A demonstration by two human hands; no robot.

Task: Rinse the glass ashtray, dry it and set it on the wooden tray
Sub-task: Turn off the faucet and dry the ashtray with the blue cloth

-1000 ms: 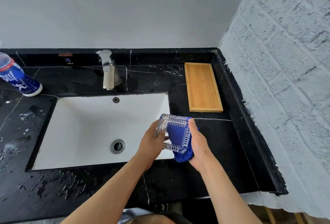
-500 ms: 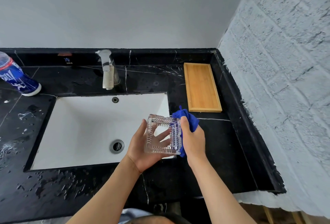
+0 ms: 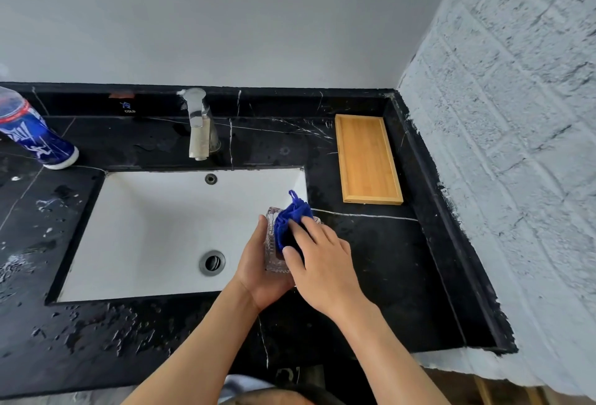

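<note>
Both hands busy, drying step: left hand [image 3: 258, 267] cups the glass ashtray [image 3: 272, 251] over the sink's [image 3: 154, 227] right edge; right hand [image 3: 317, 258] presses blue cloth [image 3: 290, 220] inside. Next (judging): carry right to the bare wooden tray [image 3: 367, 159].

You face a black marble counter [image 3: 387, 259] with white veins and water spots, holding a white undermount sink [image 3: 154, 237] and chrome faucet [image 3: 198, 129]. Behind it stands a plain grey wall [image 3: 225, 17]; at right, a white-painted brick wall [image 3: 516, 146].
</note>
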